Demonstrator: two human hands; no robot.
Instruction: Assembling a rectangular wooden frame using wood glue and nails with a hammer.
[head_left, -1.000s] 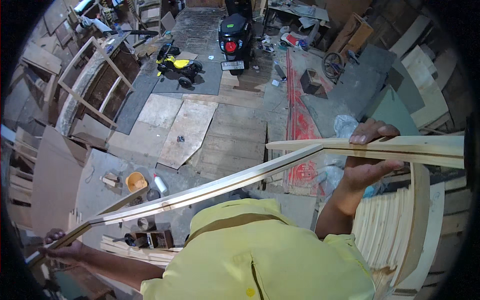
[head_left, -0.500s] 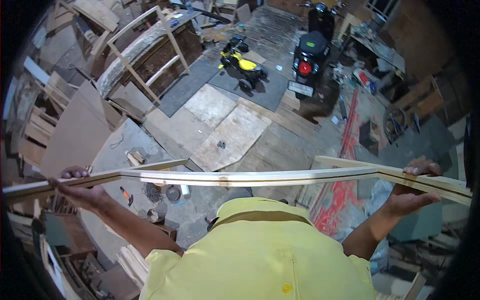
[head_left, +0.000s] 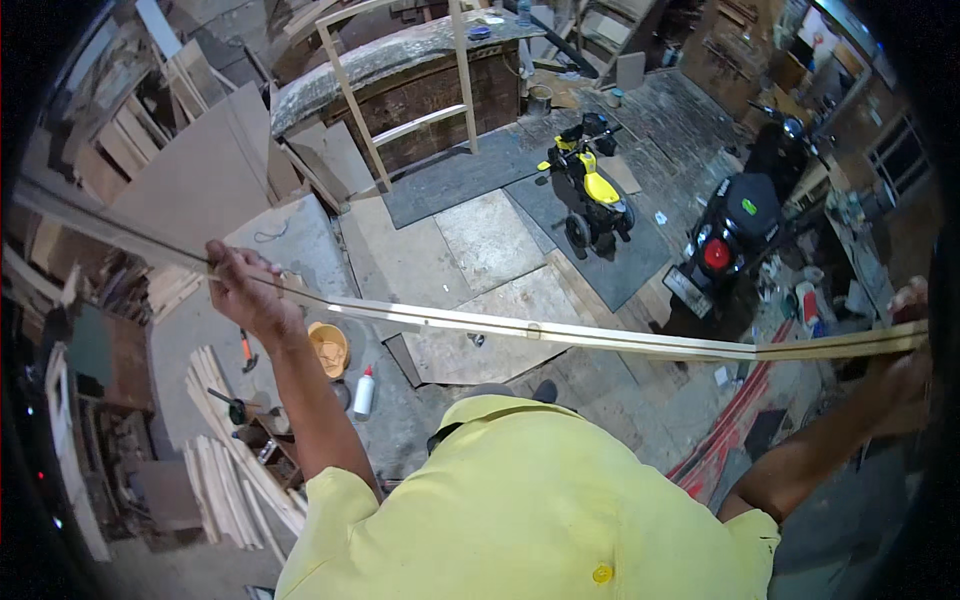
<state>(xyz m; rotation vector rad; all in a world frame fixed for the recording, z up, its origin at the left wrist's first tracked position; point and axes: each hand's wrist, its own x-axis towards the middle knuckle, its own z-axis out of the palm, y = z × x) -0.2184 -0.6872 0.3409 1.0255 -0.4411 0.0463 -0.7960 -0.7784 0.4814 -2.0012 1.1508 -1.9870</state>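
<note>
A long, pale wooden frame (head_left: 600,338) with a dark groove along its edge spans the view in front of my chest, its left end farther away than its right. My left hand (head_left: 258,290) is closed around its left part, and the wood beyond it is blurred by motion. At the far right my right hand (head_left: 905,375) grips the other end, fingertips showing above the wood and the palm below. The view's dark rim partly hides that hand.
A similar wooden frame (head_left: 465,80) leans on a workbench (head_left: 400,85). A yellow toy motorbike (head_left: 600,188) and a black motorbike (head_left: 735,215) stand ahead. On the floor at left are an orange bowl (head_left: 326,347), a white bottle (head_left: 364,394) and wood strips (head_left: 215,485).
The frame has swung from nearly level across the view to slanting, its left end now farther away. My left hand has moved forward with it. The view has turned left.
</note>
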